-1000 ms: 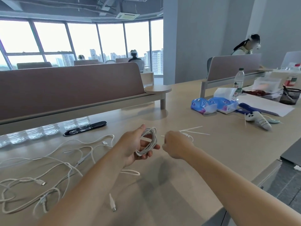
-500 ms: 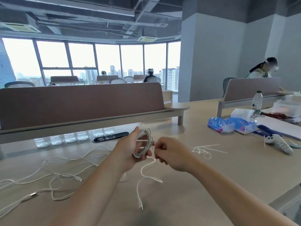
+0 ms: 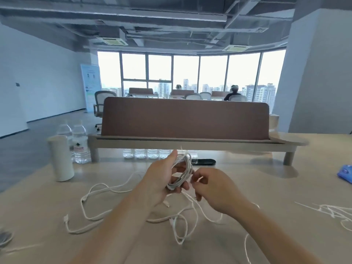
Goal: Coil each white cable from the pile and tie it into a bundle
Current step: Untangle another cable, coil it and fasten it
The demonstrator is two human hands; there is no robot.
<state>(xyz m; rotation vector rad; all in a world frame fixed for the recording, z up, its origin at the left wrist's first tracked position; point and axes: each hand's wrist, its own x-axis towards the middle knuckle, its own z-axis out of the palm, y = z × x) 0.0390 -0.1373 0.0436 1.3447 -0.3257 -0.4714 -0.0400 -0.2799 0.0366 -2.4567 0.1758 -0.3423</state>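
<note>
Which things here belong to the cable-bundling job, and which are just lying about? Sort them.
Job: coiled white cable, left hand, right hand, loose white cables.
Lying about: water bottles, white roll, black flat object, blue packet.

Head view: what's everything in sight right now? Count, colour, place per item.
coiled cable: one, white, held at centre
loose cables: several, white, tangled on table below the hands
thin ties: a few, white, table right
divider: one, brown, across table
bottles: two upright, clear, far left; more beneath the divider's shelf
roll: one, white, upright beside bottles
flat bar: one, black, behind coil
pack: one, blue, right edge
left hand: grips the coil
right hand: pinches at the coil's edge
</note>
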